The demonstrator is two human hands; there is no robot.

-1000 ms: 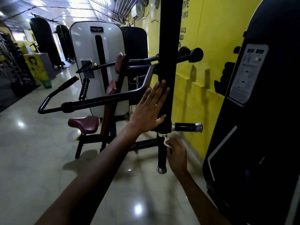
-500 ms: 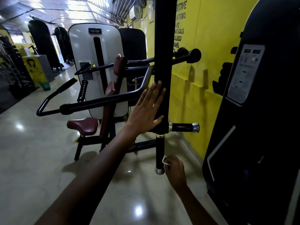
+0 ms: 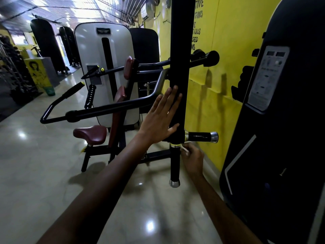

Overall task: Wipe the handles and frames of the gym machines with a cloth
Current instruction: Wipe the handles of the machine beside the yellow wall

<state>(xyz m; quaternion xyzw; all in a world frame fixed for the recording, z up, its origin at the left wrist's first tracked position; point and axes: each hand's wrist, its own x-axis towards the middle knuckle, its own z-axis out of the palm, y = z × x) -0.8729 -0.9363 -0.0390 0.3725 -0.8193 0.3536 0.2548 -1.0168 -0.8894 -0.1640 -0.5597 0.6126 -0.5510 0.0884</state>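
- Since the earlier frame, the right hand (image 3: 192, 158) has risen with the cloth (image 3: 184, 148) from near the chrome end cap (image 3: 174, 183) of the lower handle (image 3: 174, 164) to the handle's top, just under the yellow ring; the left hand (image 3: 159, 118) remains flat on the black upright post (image 3: 180, 67).
- Writing: black letters on the yellow wall (image 3: 228, 50), cut off by the post, read "TIVE", "TIOUS", "SED"; the rest is hidden.
- Label: a grey instruction panel (image 3: 268, 78) on the black machine shroud (image 3: 290, 138) at right; its print is too small to read.
- Left hand: fingers straight and together, thumb spread, palm pressing the post's side.
- Right hand: fingers curled, pinching the small white cloth, which touches the lower handle just below the side handle (image 3: 201, 137).
- Background: maroon seat (image 3: 90, 133) of a second machine, apart from the hands.
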